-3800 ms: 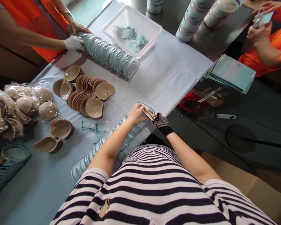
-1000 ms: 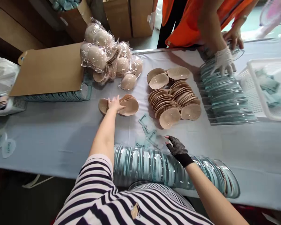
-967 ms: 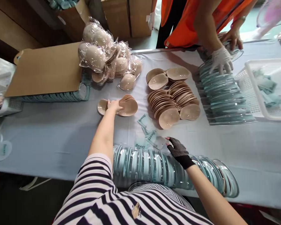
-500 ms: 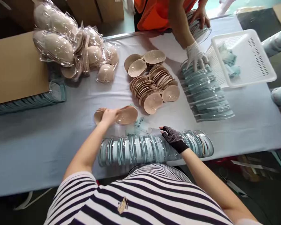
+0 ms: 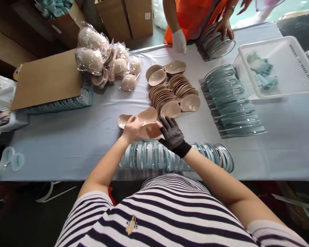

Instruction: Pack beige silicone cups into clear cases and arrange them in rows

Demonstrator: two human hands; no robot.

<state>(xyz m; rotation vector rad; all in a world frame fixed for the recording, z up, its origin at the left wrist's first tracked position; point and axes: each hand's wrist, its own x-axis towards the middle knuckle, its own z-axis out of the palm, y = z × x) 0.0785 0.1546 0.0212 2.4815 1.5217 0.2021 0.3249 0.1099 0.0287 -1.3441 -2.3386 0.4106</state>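
My left hand (image 5: 130,128) and my right hand (image 5: 170,133), which wears a black mesh glove, both grip a beige cup-shaped pad (image 5: 150,130) just above the table. Behind it a small stack of the same beige pads (image 5: 144,116) lies on the pale blue tablecloth (image 5: 67,144). A long row of clear plastic shells with teal inserts (image 5: 154,156) lies on its side right under my hands, along the table's near edge.
A larger fan of beige pads (image 5: 173,91) sits mid-table, bagged pads (image 5: 105,60) and a cardboard sheet (image 5: 47,79) at left. Another shell row (image 5: 231,103) and a white basket (image 5: 278,67) are at right. A person in orange holds shells (image 5: 216,44) opposite.
My left hand lifted a beige pad off the small stack and drew it nearer. My right hand left the leaflets by the shell row and took hold of the pad's other end.
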